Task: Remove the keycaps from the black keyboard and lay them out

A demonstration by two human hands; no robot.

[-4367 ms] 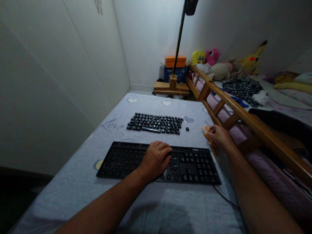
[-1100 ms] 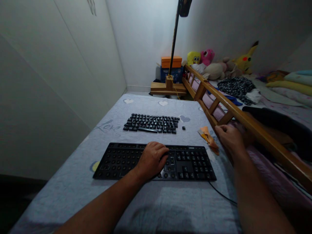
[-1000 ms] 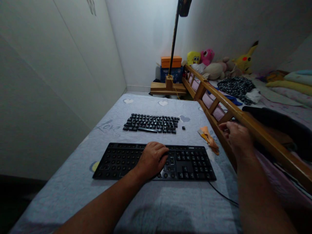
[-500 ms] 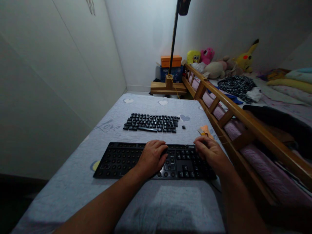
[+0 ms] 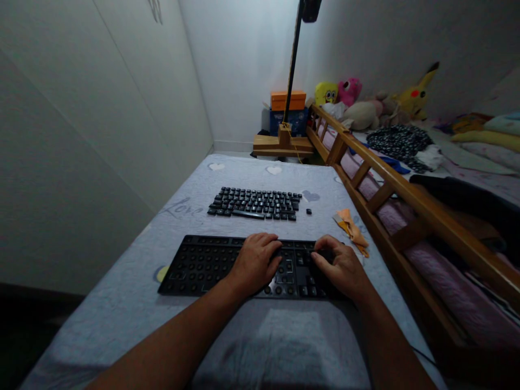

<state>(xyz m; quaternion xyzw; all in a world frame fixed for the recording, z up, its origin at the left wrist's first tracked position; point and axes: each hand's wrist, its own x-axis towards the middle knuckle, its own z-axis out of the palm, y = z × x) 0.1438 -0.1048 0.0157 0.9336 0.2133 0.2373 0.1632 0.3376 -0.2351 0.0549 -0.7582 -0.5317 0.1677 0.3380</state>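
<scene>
A black keyboard (image 5: 211, 265) lies across the cloth in front of me. Its left and middle parts show bare key sockets, while keycaps (image 5: 307, 290) sit on its right part. My left hand (image 5: 258, 260) rests flat on the middle of the keyboard, fingers near its far edge and thumb apart. Over the number pad, my right hand (image 5: 337, 265) is closed in a pinch, thumb and index finger down at the keys. Whatever is between those fingertips is hidden. Beyond the keyboard, loose black keycaps (image 5: 255, 203) stand in rows, with a single keycap (image 5: 309, 211) off to their right.
An orange cloth-like piece (image 5: 352, 230) lies at the right, beyond my right hand. A wooden bed rail (image 5: 377, 168) runs along the right side. White cabinet doors (image 5: 101, 135) rise on the left. A dark pole on a wooden base (image 5: 264, 145) stands at the far end.
My right hand has come down and slightly left, from the keyboard's far right edge onto the number pad, uncovering more of the orange piece. My left hand stays in place.
</scene>
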